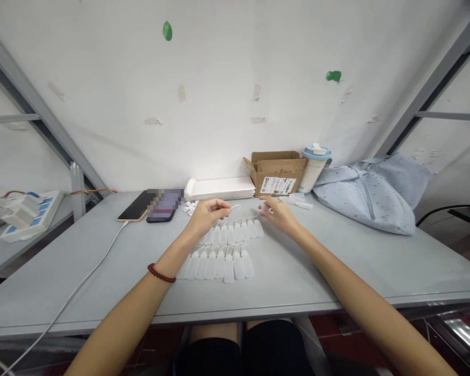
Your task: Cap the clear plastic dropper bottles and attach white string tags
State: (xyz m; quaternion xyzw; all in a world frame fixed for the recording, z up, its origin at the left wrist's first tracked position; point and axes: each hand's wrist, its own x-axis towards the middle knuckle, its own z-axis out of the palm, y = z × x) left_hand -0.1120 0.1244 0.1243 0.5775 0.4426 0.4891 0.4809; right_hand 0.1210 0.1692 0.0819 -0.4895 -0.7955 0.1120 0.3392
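Note:
My left hand [208,213] is closed in a pinch on a thin white cord [235,206], whose free end curves out to the right. Opposite it, my right hand [276,213] pinches a small translucent white piece [263,207], partly hidden by the fingers. Below both hands, several translucent white plastic tags [229,267] with thin cord loops lie in two rows on the table. The left end of the rows is partly covered by my left arm. Small white round pieces [189,208] sit in a pile just left of my left hand.
Behind the hands stand a stack of white flat packs [221,188], an open cardboard box [278,172] and a lidded cup [312,169]. Clear plastic pieces [300,202] lie before the box. A blue cloth bag [368,198] rests right; two phones [135,205] and a cable [90,271] left.

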